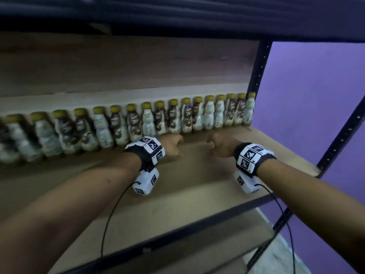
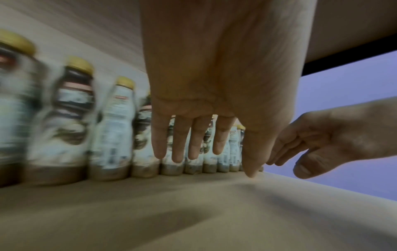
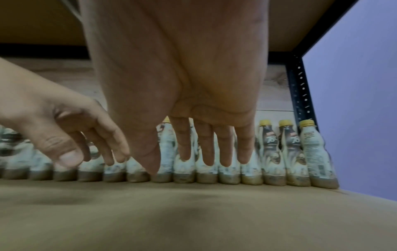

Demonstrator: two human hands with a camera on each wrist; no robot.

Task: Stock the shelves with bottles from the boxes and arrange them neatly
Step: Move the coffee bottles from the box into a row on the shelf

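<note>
A row of bottles (image 1: pixel 150 123) is standing upright along the back of the shelf (image 1: pixel 197 175). The left hand (image 1: pixel 171 144) and right hand (image 1: pixel 221 146) are hovering just in front of the row, fingers loosely spread, holding nothing.

Both bare forearms reached forward side by side, each wrist strapped with a marker-covered band. The left hand (image 1: pixel 171 144) hung palm down, fingers (image 2: pixel 180 144) straight and slightly spread, holding nothing. The right hand (image 1: pixel 220 145), just beside it and not touching, was likewise empty, fingers (image 3: pixel 206 146) extended downward.
</note>
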